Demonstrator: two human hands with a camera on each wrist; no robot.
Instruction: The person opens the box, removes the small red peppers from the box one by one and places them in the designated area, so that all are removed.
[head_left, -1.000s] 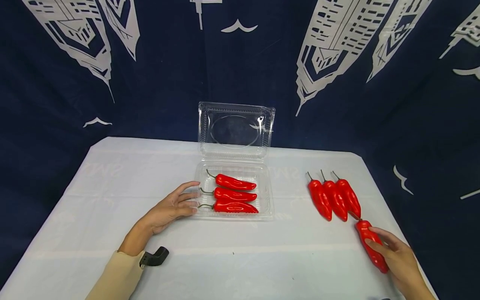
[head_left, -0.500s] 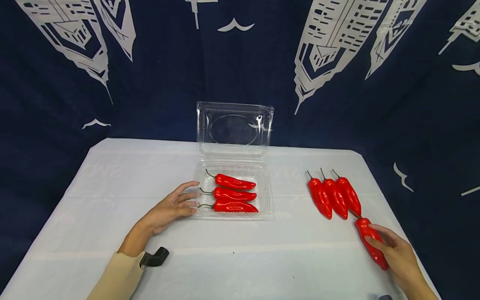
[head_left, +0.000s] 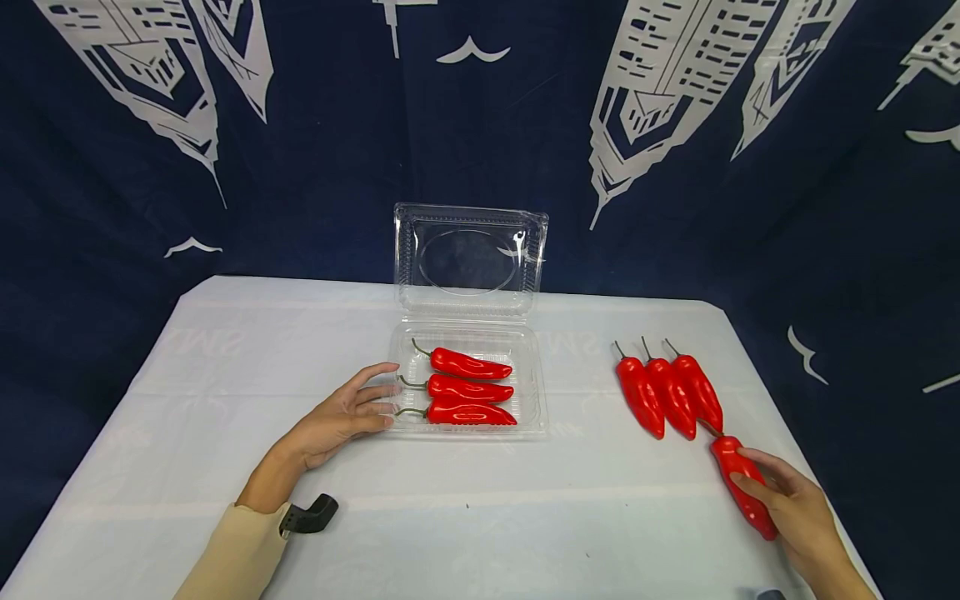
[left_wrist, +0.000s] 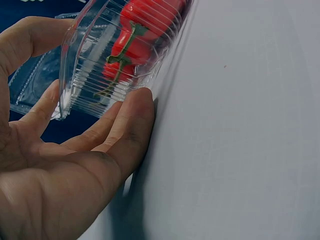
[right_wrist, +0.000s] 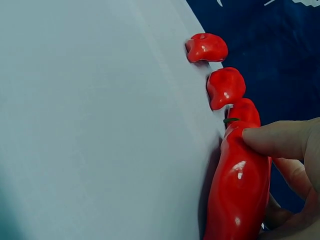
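Note:
My left hand [head_left: 341, 421] rests with spread, relaxed fingers against the left side of a clear plastic clamshell box [head_left: 531, 417]. In the left wrist view the fingertips [left_wrist: 140, 102] touch the ribbed wall of the box. Three red chili peppers [head_left: 468, 364] lie side by side inside, stems pointing left, and the lid [head_left: 468, 250] stands raised behind. At the right, my right hand [head_left: 810, 517] pinches a red chili pepper [head_left: 738, 483] between thumb and fingers. Its stem end points toward three more red chili peppers [head_left: 670, 398] lying in a row; the right wrist view shows them beyond it.
A white cloth [head_left: 585, 508] covers the table, its right edge close to my right hand. Behind hangs a dark blue curtain [head_left: 337, 167] with white building prints. A black strap-like band [head_left: 309, 514] sits at my left wrist.
The head view has shifted slightly. My right hand and the chili pepper it pinches have barely moved, and my left hand stays against the box.

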